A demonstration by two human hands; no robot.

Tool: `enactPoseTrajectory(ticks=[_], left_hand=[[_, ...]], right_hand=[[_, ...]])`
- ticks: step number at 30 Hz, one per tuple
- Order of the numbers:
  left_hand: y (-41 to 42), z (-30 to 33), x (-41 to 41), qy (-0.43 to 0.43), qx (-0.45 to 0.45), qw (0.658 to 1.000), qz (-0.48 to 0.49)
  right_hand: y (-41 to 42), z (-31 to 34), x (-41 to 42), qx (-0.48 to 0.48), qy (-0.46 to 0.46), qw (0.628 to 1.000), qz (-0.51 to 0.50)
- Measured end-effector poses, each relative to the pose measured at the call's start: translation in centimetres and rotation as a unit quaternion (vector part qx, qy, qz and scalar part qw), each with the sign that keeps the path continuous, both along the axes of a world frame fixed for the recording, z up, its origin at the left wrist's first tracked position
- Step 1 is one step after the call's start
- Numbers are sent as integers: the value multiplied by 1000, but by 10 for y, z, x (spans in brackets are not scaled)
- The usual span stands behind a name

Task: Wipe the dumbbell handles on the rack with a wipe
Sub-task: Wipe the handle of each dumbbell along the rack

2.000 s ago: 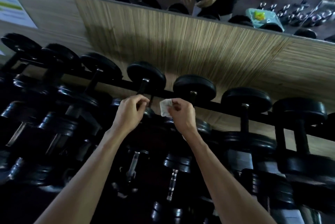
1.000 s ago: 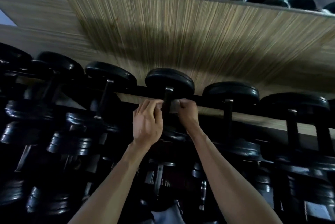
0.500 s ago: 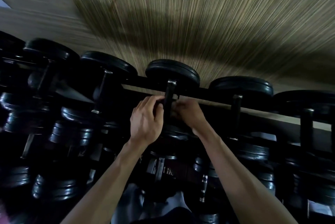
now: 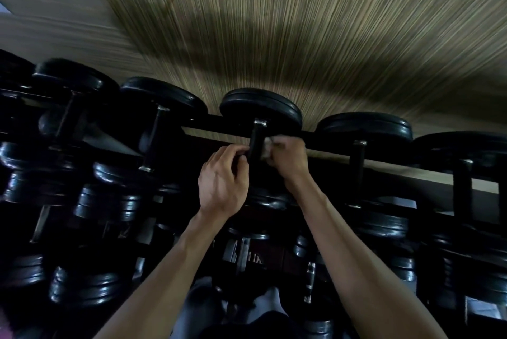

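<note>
The right hand (image 4: 288, 156) is curled around a pale wipe (image 4: 267, 148), which is pressed against the right side of the dark handle (image 4: 255, 143) of the dumbbell on the top row of the rack (image 4: 323, 137); only a small crumpled edge of the wipe is seen between the fingers and the bar. The left hand (image 4: 222, 179) is placed just across the handle from it, its fingertips curled against the bar's left side, though whether a corner of the wipe is pinched there cannot be told. The dumbbell's far plate (image 4: 260, 109) lies just beyond both hands, against the striped wall panel (image 4: 301, 36). For a good pass, the wipe would best be wrapped fully round the bar and drawn along its whole length, from the collar near the far plate back toward the wrists, with a twist so the underside is covered too. Firm, even pressure is judged advisable, with the dumbbell steadied by the left hand so it is not rolled on the rail.
</note>
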State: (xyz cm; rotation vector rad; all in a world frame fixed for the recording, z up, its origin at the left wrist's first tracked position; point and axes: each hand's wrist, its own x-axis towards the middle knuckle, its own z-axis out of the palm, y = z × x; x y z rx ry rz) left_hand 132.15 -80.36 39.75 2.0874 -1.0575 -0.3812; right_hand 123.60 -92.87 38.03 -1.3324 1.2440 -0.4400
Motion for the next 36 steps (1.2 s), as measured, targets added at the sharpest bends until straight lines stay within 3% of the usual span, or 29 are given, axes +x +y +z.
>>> enactPoseTrajectory(ticks=[3,7,9,13,16,22,29,31,34,36], left_hand=[[0,1,-1,1,-7,1000,12],[1,3,-3,10,-15,999,30],[1,3,-5,11,-16,999,35],[1,3,-4,8,-19,999,32],[1,3,-3,2,-19,999,30],[1,3,-3,0,-23,999,28],[1,3,-4,2,-24,999,34],[2,3,-4,6,-23,999,39],[2,2,-4,7,-32,998,55],[3,2,-5,5,-38,998,56]], right_hand=[[4,6,5,-57,-6,998,-33],[29,10,-27,-25,80,989,121],[27,10,-29,-15,102,984,144],[5,19,0,-120,49,992,3],[5,26,11,-192,41,980,-17],[33,18,-23,-111,109,978,140],[9,20,6,-188,57,981,1],[15,20,1,-180,44,983,22],[31,20,-12,-119,79,979,147],[32,22,-12,-111,77,979,152]])
